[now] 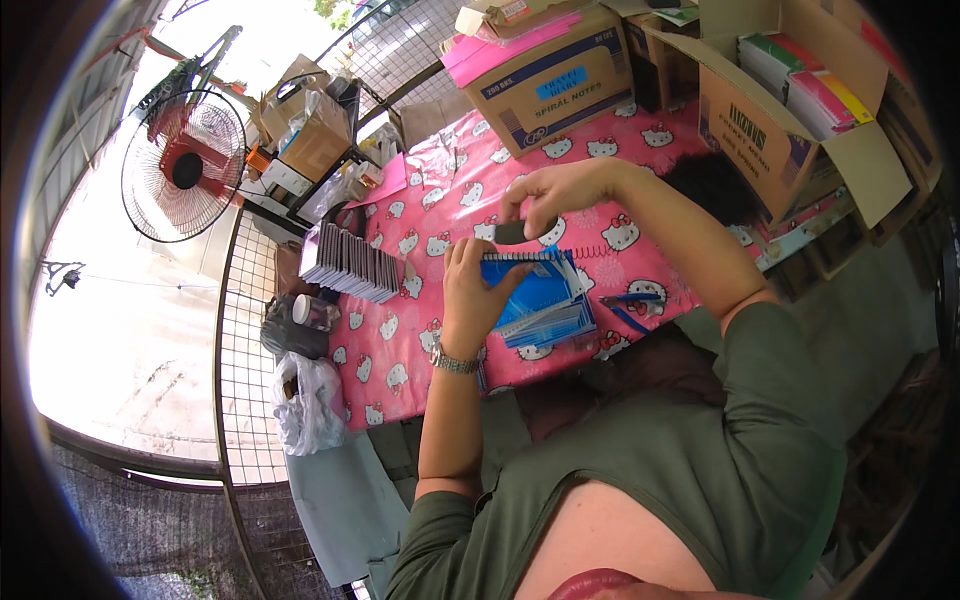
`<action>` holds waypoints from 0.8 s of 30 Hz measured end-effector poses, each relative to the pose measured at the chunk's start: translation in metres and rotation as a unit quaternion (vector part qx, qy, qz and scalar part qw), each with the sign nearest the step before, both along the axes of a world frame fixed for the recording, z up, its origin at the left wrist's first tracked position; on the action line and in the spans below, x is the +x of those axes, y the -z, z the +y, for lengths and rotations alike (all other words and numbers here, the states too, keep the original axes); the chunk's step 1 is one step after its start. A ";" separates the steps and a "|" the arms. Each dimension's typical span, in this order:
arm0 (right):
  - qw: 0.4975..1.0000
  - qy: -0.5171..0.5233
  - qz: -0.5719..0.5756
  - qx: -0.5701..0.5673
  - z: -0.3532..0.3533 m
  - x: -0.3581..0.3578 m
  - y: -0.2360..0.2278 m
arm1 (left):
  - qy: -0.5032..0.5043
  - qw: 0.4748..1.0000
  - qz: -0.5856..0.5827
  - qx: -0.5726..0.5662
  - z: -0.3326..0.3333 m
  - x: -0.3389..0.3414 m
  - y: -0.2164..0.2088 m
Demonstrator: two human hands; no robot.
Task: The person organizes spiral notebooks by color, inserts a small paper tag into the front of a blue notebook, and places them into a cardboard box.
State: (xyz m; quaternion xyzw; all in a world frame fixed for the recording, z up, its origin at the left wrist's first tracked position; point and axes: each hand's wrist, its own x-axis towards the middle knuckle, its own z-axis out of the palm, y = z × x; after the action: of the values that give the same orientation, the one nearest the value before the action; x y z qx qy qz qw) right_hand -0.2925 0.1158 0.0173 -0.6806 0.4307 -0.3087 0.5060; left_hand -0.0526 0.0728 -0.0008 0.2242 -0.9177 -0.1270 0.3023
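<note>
My left hand (470, 290) grips a blue notebook (530, 290) at its left end, thumb across the cover and fingers over the far edge. A dark spiral binding runs along that edge, and a thin red wire coil (590, 252) sticks out past its right end. Beneath it lie more blue notebooks (555, 326), loosely stacked. Over the binding, my right hand (565, 192) is bent with its fingers curled down; a small dark piece (510, 232) shows at the fingertips, its kind unclear. Blue-handled pliers (632, 308) lie right of the stack.
A row of thin notebooks (350, 262) stands at the left on the pink patterned tablecloth (430, 375). Cardboard boxes (550, 85) line the far side, and an open box (760, 130) holds colourful booklets. A fan (185, 168) and a white plastic bag (308, 405) are at the left.
</note>
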 end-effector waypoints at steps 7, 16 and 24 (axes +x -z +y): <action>0.994 -0.016 -0.094 0.051 -0.020 0.000 0.003 | -0.018 1.000 0.009 0.015 -0.012 0.010 -0.003; 0.995 -0.091 -0.015 0.042 -0.041 0.013 -0.004 | 0.047 0.945 0.090 0.311 -0.039 0.024 0.019; 0.994 0.035 0.103 -0.014 -0.049 -0.005 0.052 | -0.011 0.944 0.100 0.315 -0.039 0.026 0.023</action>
State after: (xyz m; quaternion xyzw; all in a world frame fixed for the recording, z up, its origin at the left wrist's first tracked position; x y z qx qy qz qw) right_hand -0.2973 0.0666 -0.0343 -0.7002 0.4994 -0.2606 0.4386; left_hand -0.0263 0.0336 -0.0238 0.3040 -0.7934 -0.4279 0.3082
